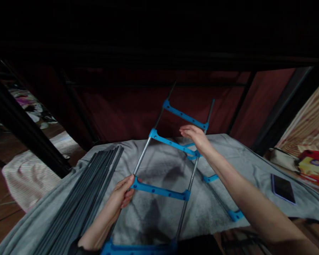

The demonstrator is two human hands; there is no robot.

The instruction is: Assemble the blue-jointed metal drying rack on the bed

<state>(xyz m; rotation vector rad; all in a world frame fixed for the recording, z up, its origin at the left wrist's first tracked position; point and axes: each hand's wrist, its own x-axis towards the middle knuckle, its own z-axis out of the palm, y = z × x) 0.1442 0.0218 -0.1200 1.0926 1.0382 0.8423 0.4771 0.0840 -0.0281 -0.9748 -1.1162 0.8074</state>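
Note:
I hold up a ladder-like rack frame (pixel 172 143) made of two metal rods joined by blue plastic crossbars. My left hand (pixel 122 193) grips the left end of a lower blue crossbar (pixel 161 191). My right hand (pixel 196 138) rests on the right rod, by the end of a higher crossbar, fingers partly spread over it. A second frame part with blue connectors (pixel 234 214) lies beneath on the grey cloth (pixel 159 216).
A bundle of dark grey rods (pixel 82 202) lies at the left on the cloth. A phone (pixel 283 188) lies at the right. Dark metal frame bars (pixel 23 127) stand at the left, and a red fabric panel is behind. Colourful packages (pixel 312 164) sit far right.

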